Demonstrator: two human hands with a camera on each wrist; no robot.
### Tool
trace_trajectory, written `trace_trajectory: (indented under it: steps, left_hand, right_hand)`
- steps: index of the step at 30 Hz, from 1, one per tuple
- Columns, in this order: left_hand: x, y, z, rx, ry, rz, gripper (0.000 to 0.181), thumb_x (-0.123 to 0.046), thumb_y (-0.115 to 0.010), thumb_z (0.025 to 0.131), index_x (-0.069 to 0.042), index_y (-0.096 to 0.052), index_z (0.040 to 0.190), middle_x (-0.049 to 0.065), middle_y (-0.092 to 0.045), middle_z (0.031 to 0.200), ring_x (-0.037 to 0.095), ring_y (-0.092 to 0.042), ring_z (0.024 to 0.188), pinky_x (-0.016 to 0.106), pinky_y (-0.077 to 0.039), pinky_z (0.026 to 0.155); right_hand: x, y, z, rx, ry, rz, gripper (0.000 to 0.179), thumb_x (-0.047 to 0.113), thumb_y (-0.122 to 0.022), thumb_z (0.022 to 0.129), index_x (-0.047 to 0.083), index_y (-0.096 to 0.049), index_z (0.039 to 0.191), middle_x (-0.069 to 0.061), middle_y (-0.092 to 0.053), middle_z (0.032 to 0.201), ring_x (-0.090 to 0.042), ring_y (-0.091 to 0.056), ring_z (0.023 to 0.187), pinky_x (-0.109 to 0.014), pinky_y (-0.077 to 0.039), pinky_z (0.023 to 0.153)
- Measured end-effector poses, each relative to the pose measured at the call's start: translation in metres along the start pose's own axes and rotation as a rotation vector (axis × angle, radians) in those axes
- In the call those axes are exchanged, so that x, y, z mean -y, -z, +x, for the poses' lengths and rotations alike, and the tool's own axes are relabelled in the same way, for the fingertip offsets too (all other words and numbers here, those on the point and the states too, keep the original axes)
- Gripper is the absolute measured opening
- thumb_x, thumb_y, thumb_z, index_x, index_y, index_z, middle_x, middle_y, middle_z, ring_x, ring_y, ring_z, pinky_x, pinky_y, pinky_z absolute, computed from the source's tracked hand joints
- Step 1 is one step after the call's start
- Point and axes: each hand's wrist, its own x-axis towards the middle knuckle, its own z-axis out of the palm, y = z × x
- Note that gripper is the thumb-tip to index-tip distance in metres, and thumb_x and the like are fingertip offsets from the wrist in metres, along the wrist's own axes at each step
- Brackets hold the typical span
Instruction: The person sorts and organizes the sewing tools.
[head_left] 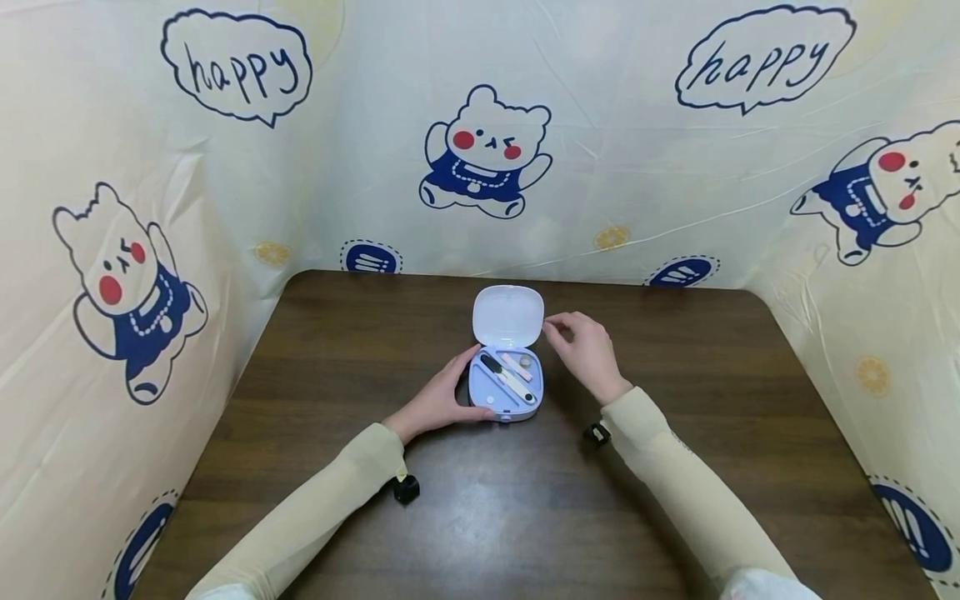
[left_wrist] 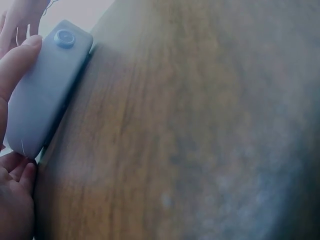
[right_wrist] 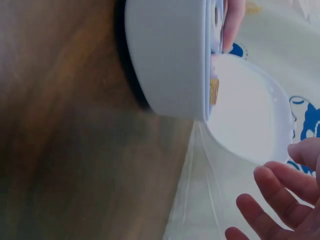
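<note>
A light-blue hinged case (head_left: 487, 407) stands on the table with its white lid (head_left: 508, 317) raised at the back. Inside lie a slim white tool with a dark end (head_left: 506, 379), a small pink stick (head_left: 516, 367) and a small round piece (head_left: 525, 362), gold in the right wrist view. My left hand (head_left: 441, 398) grips the case from the left, thumb at the front near the round catch (left_wrist: 64, 38), fingers round the far side. Beside the lid's right edge is my right hand (head_left: 587, 350), holding nothing, its fingers loosely bent in the right wrist view (right_wrist: 280, 200).
The brown wooden table (head_left: 337, 333) reaches out on both sides of the case. A printed cloth curtain (head_left: 600, 167) with cartoon bears hangs behind and along the sides. Dark wrist cameras (head_left: 406, 489) hang below both cuffs.
</note>
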Motion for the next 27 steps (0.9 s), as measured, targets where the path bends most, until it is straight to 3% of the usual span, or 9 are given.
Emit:
trace_trajectory:
  steps: [10,21,27]
  left_hand:
    - [-0.001,0.000,-0.001,0.000,0.021,-0.001,0.125,-0.053,-0.092,0.074,-0.018,-0.017,0.168,0.011,-0.025,0.170,0.028,-0.028,0.155,0.052,-0.027,0.123]
    - [-0.001,0.001,0.000,0.011,0.044,0.000,0.125,-0.057,-0.091,0.074,-0.018,-0.017,0.168,0.010,-0.025,0.170,0.028,-0.028,0.155,0.053,-0.028,0.123]
    - [0.000,0.001,0.000,0.023,0.049,0.007,0.125,-0.056,-0.091,0.075,-0.017,-0.016,0.168,0.011,-0.024,0.170,0.027,-0.028,0.155,0.051,-0.027,0.124]
  right_hand:
    - [-0.001,0.001,0.027,0.004,-0.061,0.073,0.031,0.028,-0.062,0.106,0.002,-0.075,0.119,-0.016,-0.073,0.112,-0.032,-0.066,0.100,-0.049,-0.054,0.090]
    - [0.010,-0.007,0.049,0.030,-0.171,0.207,0.047,0.044,-0.055,0.108,0.004,-0.074,0.122,-0.015,-0.074,0.111,-0.030,-0.063,0.095,-0.045,-0.053,0.085]
    - [0.012,-0.013,0.052,0.054,-0.198,0.235,0.053,0.050,-0.052,0.108,0.004,-0.073,0.124,-0.015,-0.073,0.114,-0.030,-0.063,0.096,-0.044,-0.053,0.083]
